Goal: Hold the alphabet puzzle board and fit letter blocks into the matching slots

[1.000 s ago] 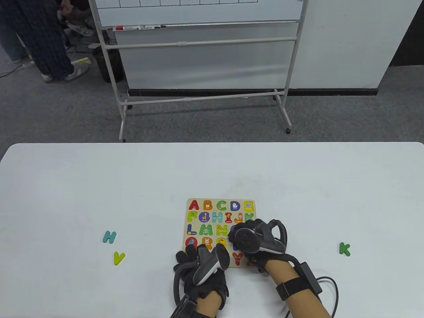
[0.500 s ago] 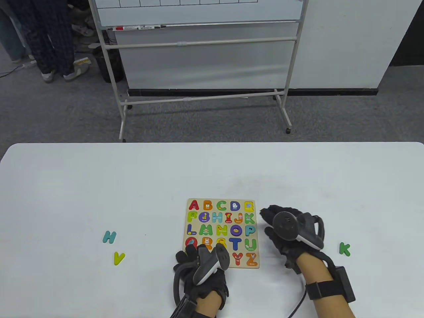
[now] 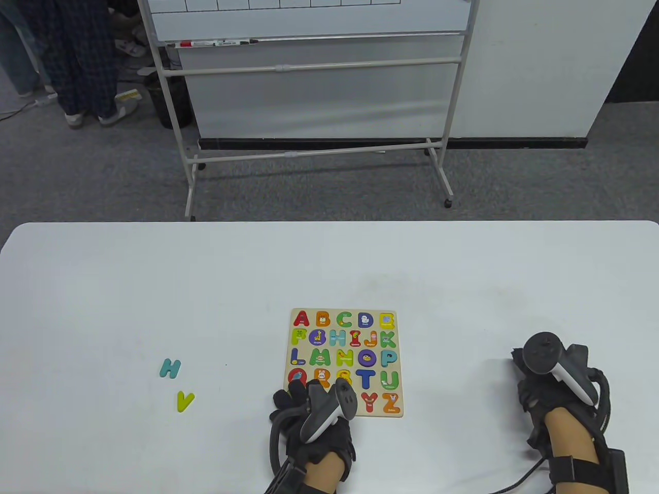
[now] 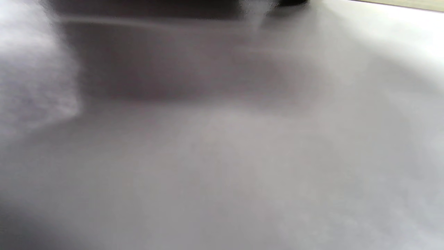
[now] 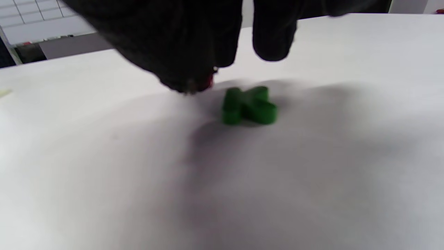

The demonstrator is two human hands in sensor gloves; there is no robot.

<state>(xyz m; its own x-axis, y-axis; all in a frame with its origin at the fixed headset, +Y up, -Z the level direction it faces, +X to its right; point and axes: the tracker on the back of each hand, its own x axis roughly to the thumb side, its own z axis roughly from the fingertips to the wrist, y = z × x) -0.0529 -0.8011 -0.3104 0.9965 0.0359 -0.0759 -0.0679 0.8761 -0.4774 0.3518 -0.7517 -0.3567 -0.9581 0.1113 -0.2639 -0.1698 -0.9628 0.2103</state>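
The hands divide the work: left hand point(image 3: 314, 417) presses the puzzle board point(image 3: 344, 360), right hand point(image 3: 553, 383) hovers empty, fingers spread, above the green K point(image 5: 249, 105) (fetching step; next, pinch it).

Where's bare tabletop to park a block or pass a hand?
Bare: the table beyond the puzzle board; the strip between board and H block and V block; the gap between board and right hand. Crowded: the board's near-left corner under the left hand, and below the right hand, where the K block lies.

The left hand point(image 3: 314, 417) lies flat, palm down; the right hand point(image 3: 553, 383) hovers with fingers point(image 5: 274, 41) hanging apart.
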